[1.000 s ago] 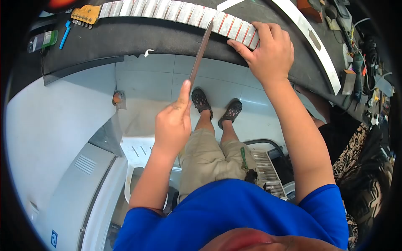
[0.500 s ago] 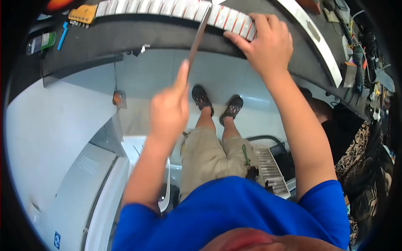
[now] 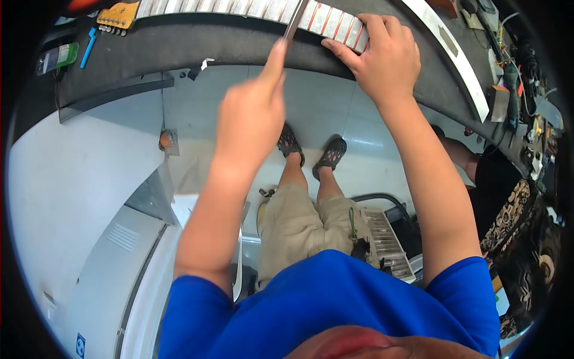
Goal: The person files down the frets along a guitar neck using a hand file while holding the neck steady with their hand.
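Note:
A guitar neck (image 3: 239, 8) lies along the bench, its fretboard covered in silvery tape with strips showing between. Its yellow-brown headstock (image 3: 118, 17) with tuners is at the left. My left hand (image 3: 254, 113) is closed round a long thin metal tool (image 3: 293, 21), index finger stretched along it. The tool's upper part crosses the fretboard; its tip is out of view. At the neck's right end, my right hand (image 3: 385, 57) grips it, thumb on the near edge and fingers over the far side. Red lines show between the tape strips beside that hand.
On the dark bench (image 3: 239, 45) lie a blue tool (image 3: 88, 48), a green-labelled bottle (image 3: 58, 58) and a long curved white strip (image 3: 448, 45). Tools and cables crowd the right side. Another person's patterned clothing (image 3: 508, 215) shows at the lower right.
My left hand has moved up toward the neck, pushing the tool farther across the fretboard. My right hand keeps its hold. The view has shifted slightly.

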Demonstrator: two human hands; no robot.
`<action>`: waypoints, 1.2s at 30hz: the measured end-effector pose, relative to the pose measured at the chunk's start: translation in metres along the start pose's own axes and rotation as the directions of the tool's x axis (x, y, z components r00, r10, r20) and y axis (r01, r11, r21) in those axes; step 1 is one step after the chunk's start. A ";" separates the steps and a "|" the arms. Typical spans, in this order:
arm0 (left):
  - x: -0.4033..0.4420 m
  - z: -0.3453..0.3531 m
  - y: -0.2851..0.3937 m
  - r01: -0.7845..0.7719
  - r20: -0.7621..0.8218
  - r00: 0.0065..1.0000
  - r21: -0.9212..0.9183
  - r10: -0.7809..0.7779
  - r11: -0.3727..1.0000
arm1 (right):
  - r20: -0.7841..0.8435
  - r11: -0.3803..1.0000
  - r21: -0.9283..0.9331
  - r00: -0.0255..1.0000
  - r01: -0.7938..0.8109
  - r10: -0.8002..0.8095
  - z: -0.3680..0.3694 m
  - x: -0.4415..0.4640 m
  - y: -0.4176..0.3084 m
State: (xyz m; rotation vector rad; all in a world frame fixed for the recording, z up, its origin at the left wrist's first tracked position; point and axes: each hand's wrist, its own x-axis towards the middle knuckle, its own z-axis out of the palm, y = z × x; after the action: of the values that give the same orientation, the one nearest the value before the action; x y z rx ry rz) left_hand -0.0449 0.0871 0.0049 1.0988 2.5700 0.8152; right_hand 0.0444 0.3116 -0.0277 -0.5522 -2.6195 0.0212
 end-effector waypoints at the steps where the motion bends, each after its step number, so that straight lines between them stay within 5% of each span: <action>1: 0.042 0.011 0.007 -0.052 -0.041 0.998 -0.004 0.052 0.999 | 0.011 1.000 0.010 1.000 -0.012 0.012 0.003 0.000 0.009; 5: 0.048 0.029 0.023 -0.075 -0.055 0.996 -0.012 0.074 0.997 | -0.003 1.000 0.001 1.000 -0.008 0.008 0.009 -0.004 0.033; 8: -0.064 0.000 -0.007 0.107 0.064 0.993 -0.143 -0.099 0.984 | 0.011 1.000 -0.015 1.000 -0.016 0.017 0.002 0.001 0.008; 16: 0.032 0.014 0.001 -0.033 -0.027 0.999 -0.092 0.031 0.995 | -0.031 1.000 -0.013 1.000 0.002 -0.002 0.004 -0.001 0.002; 21: -0.081 0.005 -0.019 -0.044 -0.143 0.990 -0.234 0.010 0.971 | 0.004 0.999 -0.050 1.000 -0.003 0.004 0.002 0.004 -0.003; 24: -0.059 0.006 -0.018 0.043 -0.012 0.999 -0.095 -0.044 0.995 | 0.030 0.999 -0.042 0.999 -0.019 0.020 0.001 -0.006 -0.003; 27: 0.028 0.019 -0.002 -0.067 -0.074 0.995 -0.024 0.065 0.997 | 0.009 0.999 -0.026 1.000 -0.028 0.028 0.002 -0.003 0.001; 30: 0.002 0.010 0.002 -0.022 -0.032 0.999 0.061 0.024 0.998 | -0.002 1.000 -0.007 1.000 0.015 -0.015 0.001 0.000 -0.001; 33: -0.074 0.009 -0.007 -0.025 -0.103 0.995 -0.153 0.009 0.988 | 0.001 1.000 -0.019 1.000 -0.002 0.002 0.000 0.001 0.004; 36: -0.049 0.009 -0.005 0.051 -0.016 0.999 -0.074 -0.052 0.996 | -0.029 1.000 -0.027 1.000 0.008 -0.008 0.001 -0.002 0.000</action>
State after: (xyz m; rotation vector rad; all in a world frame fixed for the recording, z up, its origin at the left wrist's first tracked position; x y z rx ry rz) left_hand -0.0105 0.0527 -0.0061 1.0042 2.5495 0.9037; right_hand 0.0455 0.3114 -0.0291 -0.5473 -2.5972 -0.0249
